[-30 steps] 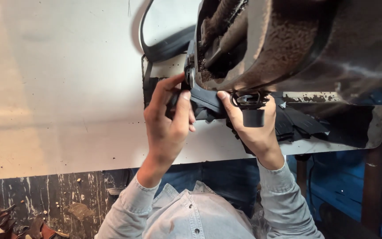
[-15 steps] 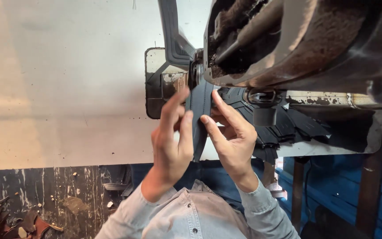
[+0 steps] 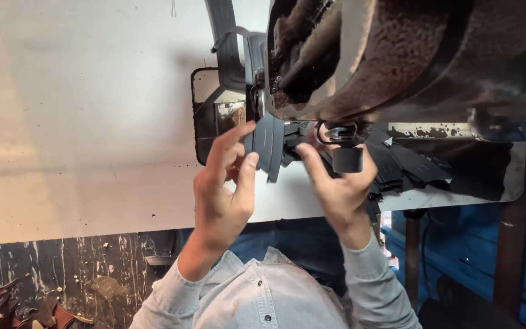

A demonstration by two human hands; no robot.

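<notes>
Table (image 3: 80, 152): pale worn top, carrying the machine near its right end, so both arms reach over the near edge.
Sewing machine (image 3: 397, 55): big, rusty, grimy head looming over the work; hides the needle area.
Dark pieces (image 3: 409, 167): flat cut shapes heaped under the machine toward the table's right edge, close by for the right hand.
Strap (image 3: 267, 143): dark grey band with parallel stitched ridges, running from the machine toward the near edge, held taut and straight.
Left hand (image 3: 220, 195): fingers half open, thumb and fingertips pinching the strap's left edge.
Right hand (image 3: 336, 183): loosely curled, fingertips beside the strap; real grip I cannot tell.
</notes>
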